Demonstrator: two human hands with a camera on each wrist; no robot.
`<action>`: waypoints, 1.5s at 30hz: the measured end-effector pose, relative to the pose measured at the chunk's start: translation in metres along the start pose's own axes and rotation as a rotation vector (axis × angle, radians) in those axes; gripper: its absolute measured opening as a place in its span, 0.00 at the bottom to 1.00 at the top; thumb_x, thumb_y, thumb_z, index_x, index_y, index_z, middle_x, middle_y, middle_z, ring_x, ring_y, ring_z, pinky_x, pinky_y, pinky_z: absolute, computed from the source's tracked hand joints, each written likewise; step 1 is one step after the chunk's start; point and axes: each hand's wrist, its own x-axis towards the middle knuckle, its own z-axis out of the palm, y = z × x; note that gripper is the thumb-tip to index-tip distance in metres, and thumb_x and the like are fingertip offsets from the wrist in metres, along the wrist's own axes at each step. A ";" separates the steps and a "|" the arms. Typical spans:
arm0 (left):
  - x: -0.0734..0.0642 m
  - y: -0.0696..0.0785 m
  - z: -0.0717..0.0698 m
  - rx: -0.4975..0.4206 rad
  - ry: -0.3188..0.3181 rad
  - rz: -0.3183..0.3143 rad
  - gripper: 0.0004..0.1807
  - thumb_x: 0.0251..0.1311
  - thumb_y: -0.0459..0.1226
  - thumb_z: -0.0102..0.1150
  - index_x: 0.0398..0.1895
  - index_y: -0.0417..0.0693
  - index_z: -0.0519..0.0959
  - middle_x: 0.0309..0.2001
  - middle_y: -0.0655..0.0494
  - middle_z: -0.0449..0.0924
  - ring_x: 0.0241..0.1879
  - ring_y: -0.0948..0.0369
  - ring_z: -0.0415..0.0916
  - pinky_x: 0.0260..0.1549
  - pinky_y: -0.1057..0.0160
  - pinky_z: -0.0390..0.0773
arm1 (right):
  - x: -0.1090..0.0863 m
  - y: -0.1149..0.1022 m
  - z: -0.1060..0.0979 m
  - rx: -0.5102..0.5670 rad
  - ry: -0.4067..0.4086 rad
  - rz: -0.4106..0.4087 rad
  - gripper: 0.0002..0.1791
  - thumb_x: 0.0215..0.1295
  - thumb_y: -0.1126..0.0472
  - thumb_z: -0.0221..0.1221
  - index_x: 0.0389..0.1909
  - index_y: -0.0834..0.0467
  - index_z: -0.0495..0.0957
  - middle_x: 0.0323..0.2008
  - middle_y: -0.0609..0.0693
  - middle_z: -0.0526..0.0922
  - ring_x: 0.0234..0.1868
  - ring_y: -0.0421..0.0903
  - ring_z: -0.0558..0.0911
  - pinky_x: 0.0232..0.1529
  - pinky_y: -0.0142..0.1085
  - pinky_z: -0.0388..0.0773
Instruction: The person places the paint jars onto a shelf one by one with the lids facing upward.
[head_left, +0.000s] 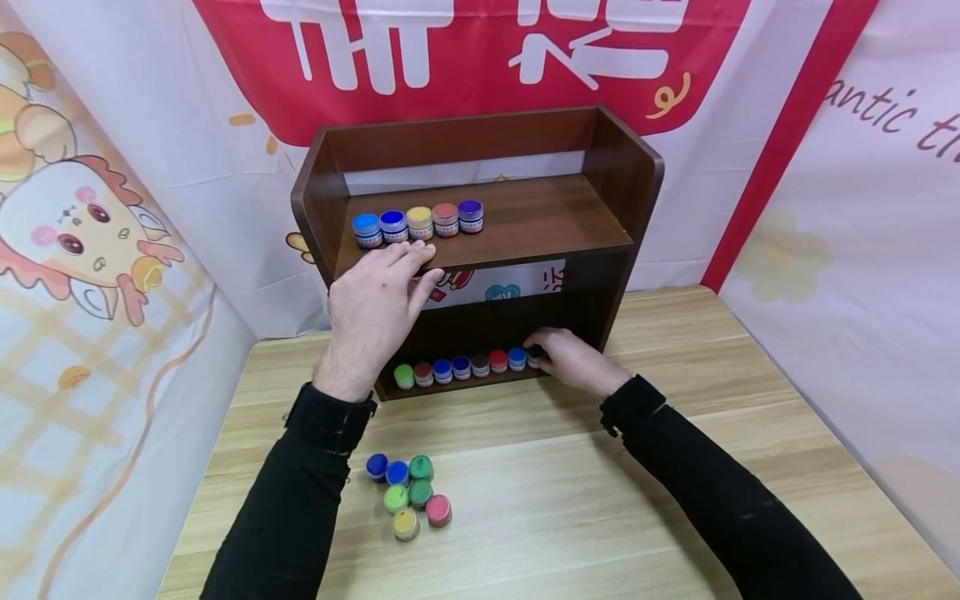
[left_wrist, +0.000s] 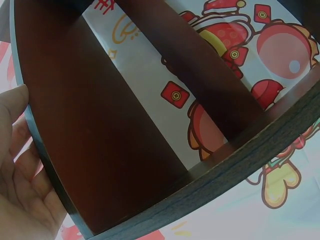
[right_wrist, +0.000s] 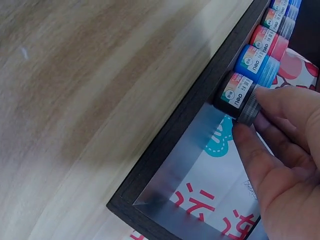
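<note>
My left hand (head_left: 378, 304) rests on the front edge of the upper shelf board, fingers over its top and thumb along the edge. In the left wrist view the thumb touches the rim beside the dark underside (left_wrist: 75, 125). Just behind those fingers is a row of paint jars (head_left: 420, 222) in blue, yellow, orange and purple. On the lower shelf my right hand (head_left: 573, 360) pinches a black paint jar (right_wrist: 236, 95) by its clear lid. It stands at the right end of a row, beside a blue paint jar (right_wrist: 256, 65) and a red one (right_wrist: 270, 42).
The brown two-tier rack (head_left: 480, 137) stands against a printed cloth backdrop (head_left: 690, 192). Several loose paint jars, including a pink jar (head_left: 438, 510) and a yellow jar (head_left: 406, 524), lie grouped on the wooden table (head_left: 540, 517), near the left forearm.
</note>
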 end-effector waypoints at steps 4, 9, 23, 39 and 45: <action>0.000 0.000 0.000 -0.001 0.003 0.001 0.27 0.72 0.59 0.54 0.65 0.58 0.83 0.62 0.55 0.83 0.61 0.52 0.80 0.48 0.50 0.85 | 0.000 -0.005 -0.003 -0.005 0.004 0.027 0.21 0.69 0.63 0.66 0.61 0.63 0.80 0.57 0.56 0.83 0.57 0.48 0.82 0.59 0.43 0.80; -0.001 -0.001 0.000 -0.002 0.004 0.001 0.28 0.73 0.61 0.50 0.65 0.58 0.83 0.62 0.55 0.83 0.61 0.52 0.80 0.48 0.50 0.85 | 0.002 -0.024 -0.009 0.018 0.039 0.006 0.25 0.69 0.62 0.66 0.65 0.62 0.77 0.62 0.55 0.80 0.63 0.49 0.79 0.63 0.44 0.77; -0.001 -0.002 0.001 -0.005 0.001 0.001 0.30 0.73 0.62 0.48 0.65 0.58 0.83 0.62 0.55 0.83 0.61 0.52 0.80 0.48 0.51 0.85 | -0.005 -0.089 0.003 -0.028 0.015 -0.247 0.23 0.70 0.59 0.66 0.64 0.56 0.78 0.62 0.50 0.80 0.63 0.42 0.78 0.64 0.34 0.75; -0.001 -0.001 0.001 -0.001 0.009 0.004 0.26 0.72 0.58 0.55 0.65 0.58 0.83 0.62 0.55 0.83 0.60 0.52 0.80 0.49 0.50 0.84 | -0.033 -0.146 0.030 -0.078 -0.067 -0.541 0.22 0.72 0.57 0.64 0.65 0.54 0.79 0.63 0.47 0.81 0.65 0.41 0.76 0.68 0.29 0.68; 0.000 0.000 0.000 0.005 -0.003 0.001 0.28 0.73 0.61 0.50 0.65 0.58 0.82 0.63 0.55 0.82 0.61 0.52 0.80 0.49 0.50 0.84 | -0.042 -0.160 0.044 -0.062 -0.115 -0.645 0.21 0.70 0.59 0.66 0.63 0.52 0.81 0.62 0.45 0.81 0.65 0.38 0.76 0.67 0.26 0.66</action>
